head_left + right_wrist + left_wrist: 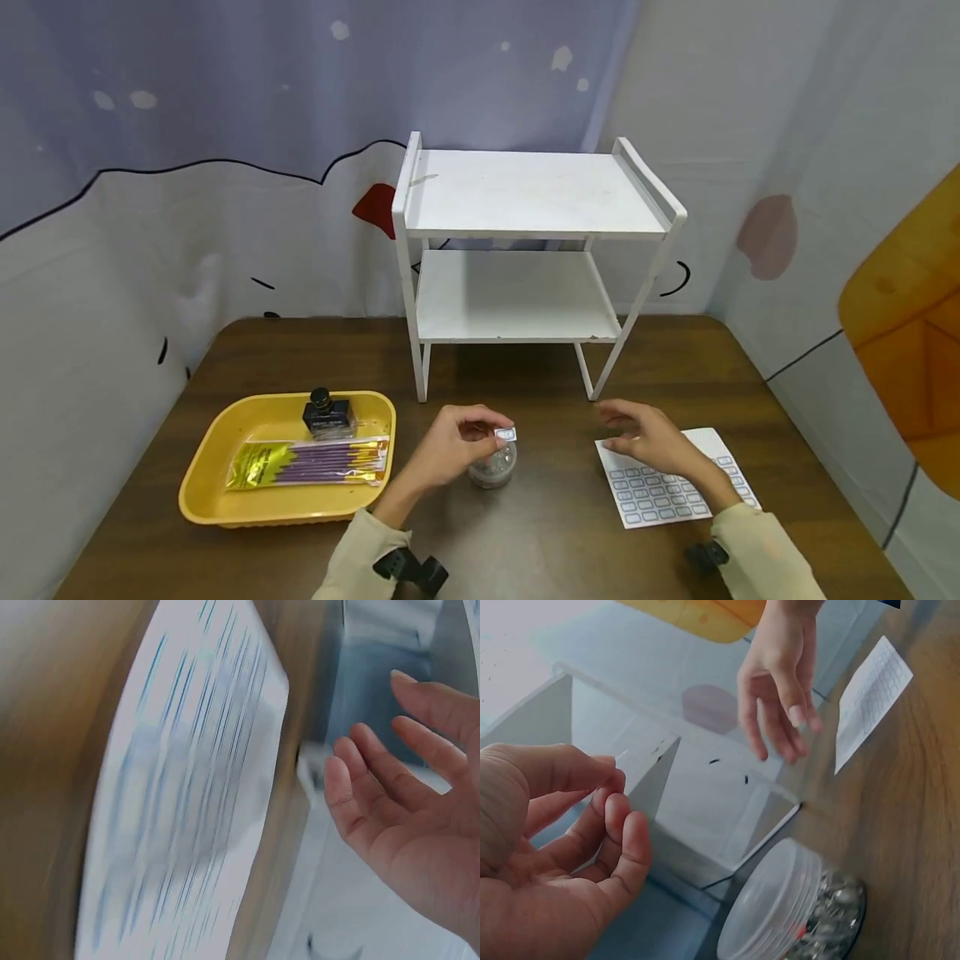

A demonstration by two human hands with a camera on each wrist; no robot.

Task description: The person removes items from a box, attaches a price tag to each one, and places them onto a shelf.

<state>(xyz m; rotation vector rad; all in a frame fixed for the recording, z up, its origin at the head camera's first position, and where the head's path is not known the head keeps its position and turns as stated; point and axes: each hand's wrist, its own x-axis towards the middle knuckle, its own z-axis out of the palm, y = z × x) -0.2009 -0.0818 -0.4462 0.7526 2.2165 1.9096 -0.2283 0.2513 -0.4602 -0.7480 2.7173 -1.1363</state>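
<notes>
Between thumb and forefinger my left hand (463,442) pinches a small white label (506,434) with a blue border. Just below it stands a round clear jar (492,471); in the left wrist view its translucent lid (769,904) is on and small shiny metallic pieces (832,911) show inside. My right hand (647,435) hovers over the upper left part of a white sheet of labels (660,500), fingers loosely bent and holding nothing. In the right wrist view the label sheet (187,780) is blurred, with the right hand (420,810) apart from it.
At the left a yellow tray (197,492) holds a dark ink bottle (328,414) and a pack of purple-handled brushes (311,462). A white two-tier shelf (517,292) stands at the back of the wooden table (555,550). Printed curtains hang behind.
</notes>
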